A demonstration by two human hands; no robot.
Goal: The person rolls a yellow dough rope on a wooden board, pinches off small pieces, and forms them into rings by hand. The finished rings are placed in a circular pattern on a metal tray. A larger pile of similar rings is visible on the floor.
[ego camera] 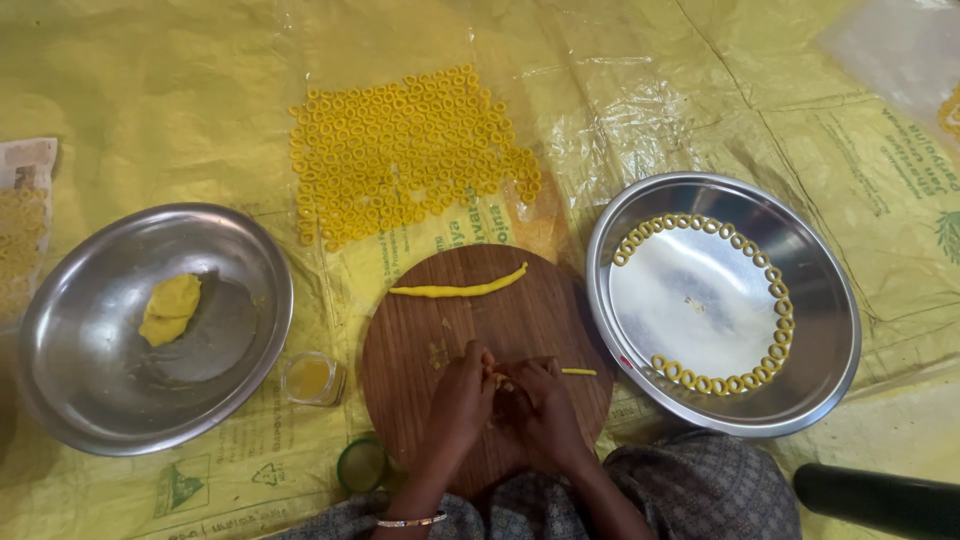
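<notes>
Left hand [462, 392], right hand [540, 400] pinching dough strip [578, 372], round wooden board [440, 320]

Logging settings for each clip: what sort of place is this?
Probably a home or small food-making spot, worked at floor level. A yellow plastic sheet covers the ground, dough rings dry on it, and both hands shape dough on a round wooden board between steel plates.

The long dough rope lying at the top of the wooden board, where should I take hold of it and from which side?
Pinch the dough rope lightly near its middle, coming straight down from above. It lies flat and thin across the round board, soft-looking, so an end grip would likely stretch or snap it.
</notes>
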